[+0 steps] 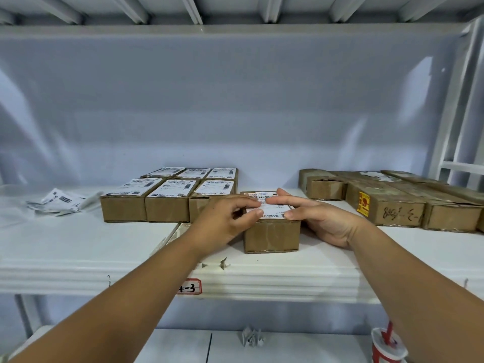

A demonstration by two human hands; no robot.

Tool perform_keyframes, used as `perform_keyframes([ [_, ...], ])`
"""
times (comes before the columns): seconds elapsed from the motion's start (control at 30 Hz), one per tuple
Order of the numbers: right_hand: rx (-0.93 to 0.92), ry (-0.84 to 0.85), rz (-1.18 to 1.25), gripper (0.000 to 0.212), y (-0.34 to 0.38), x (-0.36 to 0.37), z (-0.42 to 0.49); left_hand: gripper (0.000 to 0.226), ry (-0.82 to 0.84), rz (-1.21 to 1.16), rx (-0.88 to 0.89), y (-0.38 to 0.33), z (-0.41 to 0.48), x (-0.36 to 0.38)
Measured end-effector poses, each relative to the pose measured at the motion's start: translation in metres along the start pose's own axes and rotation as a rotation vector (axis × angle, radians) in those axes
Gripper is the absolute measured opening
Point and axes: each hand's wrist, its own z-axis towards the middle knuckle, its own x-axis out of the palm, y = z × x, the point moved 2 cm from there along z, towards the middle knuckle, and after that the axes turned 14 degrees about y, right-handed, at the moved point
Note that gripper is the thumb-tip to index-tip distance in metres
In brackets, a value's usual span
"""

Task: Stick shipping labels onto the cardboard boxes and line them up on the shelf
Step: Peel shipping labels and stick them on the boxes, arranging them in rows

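Observation:
A small cardboard box (272, 235) stands near the front of the white shelf (78, 252), with a white shipping label (272, 209) on its top. My left hand (225, 221) lies against the box's left side, its fingers and thumb pressing on the label. My right hand (314, 218) comes from the right, with straight fingers pressing the label's right part. To the left, several labelled boxes (167, 203) stand in two rows.
A loose pile of label sheets (59, 203) lies at the shelf's left. Several longer unlabelled cardboard boxes (392, 205) sit at the right. A red-and-white paper cup (387, 344) and crumpled paper (251, 336) lie on the lower shelf.

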Motion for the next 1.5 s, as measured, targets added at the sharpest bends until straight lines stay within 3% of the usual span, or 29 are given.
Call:
perform_keyframes([
  [0.07, -0.02, -0.066, 0.01, 0.038, 0.0, -0.001, -0.001, 0.031, -0.088, 0.179, 0.047, -0.004, -0.001, 0.0],
  [0.27, -0.062, -0.277, -0.059, 0.015, -0.006, -0.006, 0.001, 0.061, -0.111, 0.47, 0.031, -0.009, 0.003, 0.002],
  [0.33, -0.063, -0.34, -0.073, 0.018, -0.008, -0.007, 0.002, 0.055, -0.058, 0.487, 0.021, -0.009, 0.003, 0.003],
  [0.43, -0.052, -0.37, -0.101, 0.043, -0.007, -0.004, -0.002, 0.036, -0.054, 0.485, 0.021, -0.01, 0.003, 0.005],
  [0.53, -0.063, -0.348, -0.137, 0.028, -0.006, 0.0, -0.002, 0.032, -0.116, 0.479, -0.021, -0.011, 0.005, 0.006],
  [0.7, -0.059, -0.538, -0.659, 0.027, -0.009, -0.011, 0.005, 0.03, -0.105, 0.753, -0.055, -0.012, 0.024, 0.002],
  [0.87, 0.19, -0.548, -1.111, 0.032, 0.006, -0.02, 0.033, 0.023, -0.118, 1.109, -0.103, -0.01, 0.04, 0.006],
  [0.97, 0.278, -0.508, -1.229, 0.029, 0.009, -0.033, 0.063, 0.03, -0.265, 0.988, -0.093, 0.003, 0.043, 0.001],
  [1.1, 0.361, -0.535, -1.219, 0.031, 0.003, -0.054, 0.104, 0.016, -0.396, 0.803, -0.149, 0.017, 0.038, -0.015],
  [1.23, 0.388, -0.6, -1.185, 0.033, -0.001, -0.066, 0.14, 0.032, -0.401, 0.627, -0.329, 0.024, 0.037, -0.021],
  [1.5, 0.192, -0.615, -1.057, 0.031, -0.016, -0.068, 0.156, 0.026, -0.312, 0.69, -0.319, 0.026, 0.037, -0.014],
])
